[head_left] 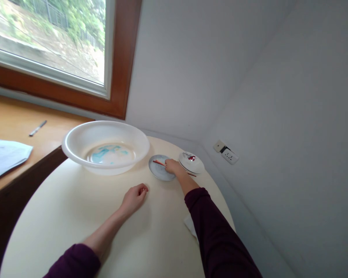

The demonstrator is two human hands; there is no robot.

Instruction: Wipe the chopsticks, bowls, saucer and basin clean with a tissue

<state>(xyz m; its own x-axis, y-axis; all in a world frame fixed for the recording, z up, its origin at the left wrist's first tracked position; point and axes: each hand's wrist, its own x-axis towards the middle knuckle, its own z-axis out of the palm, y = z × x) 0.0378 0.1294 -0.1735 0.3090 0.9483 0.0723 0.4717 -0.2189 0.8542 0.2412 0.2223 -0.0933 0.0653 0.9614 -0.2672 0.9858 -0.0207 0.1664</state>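
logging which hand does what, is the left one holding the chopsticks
No, the right hand grips the chopsticks over the grey plate.

basin (106, 154), plate (159, 172), dish (188, 161) on table (168, 224)

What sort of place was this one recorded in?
Indoors, in the corner of a room, possibly at home, though I can't be sure: a table bearing a plate and basin stands near a window and a wall socket.

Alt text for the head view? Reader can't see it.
A person's right hand holds red chopsticks at a gray plate on a round cream table, beside a patterned white dish. The left hand, loosely curled, is nearer the viewer. A white basin stands farther left.
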